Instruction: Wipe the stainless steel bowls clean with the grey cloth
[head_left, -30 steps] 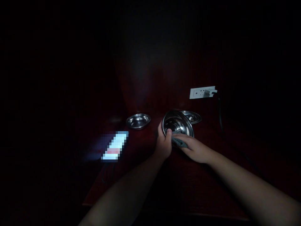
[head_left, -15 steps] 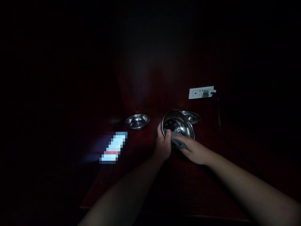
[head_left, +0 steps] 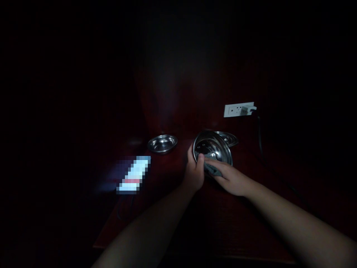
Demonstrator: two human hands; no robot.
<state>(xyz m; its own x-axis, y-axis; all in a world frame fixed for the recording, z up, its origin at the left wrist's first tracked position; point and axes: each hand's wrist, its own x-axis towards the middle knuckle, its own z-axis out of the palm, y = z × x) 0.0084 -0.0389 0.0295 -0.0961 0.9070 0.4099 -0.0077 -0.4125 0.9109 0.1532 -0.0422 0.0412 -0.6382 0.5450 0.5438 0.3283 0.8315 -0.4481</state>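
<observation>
A shiny steel bowl (head_left: 220,149) is tilted with its opening toward me. My left hand (head_left: 195,173) grips its left side, thumb over the rim and the other fingers behind the wall. Pressed into the bowl's lower inside is a dark grey-green cloth (head_left: 212,169), bunched under my right hand (head_left: 230,176). The right fingers close on the cloth and reach inside the rim; their tips are partly hidden.
On the dark red table (head_left: 217,227) a shallow steel dish (head_left: 162,144) stands left of the bowl. Another round steel piece (head_left: 230,139) lies partly behind it. A lit, pixelated phone (head_left: 135,175) is at left. A wall socket (head_left: 238,109) holds a plug with a cable (head_left: 260,136).
The bowl and my left hand have shifted very slightly to the right. My right hand stays on the cloth inside the bowl, almost unmoved.
</observation>
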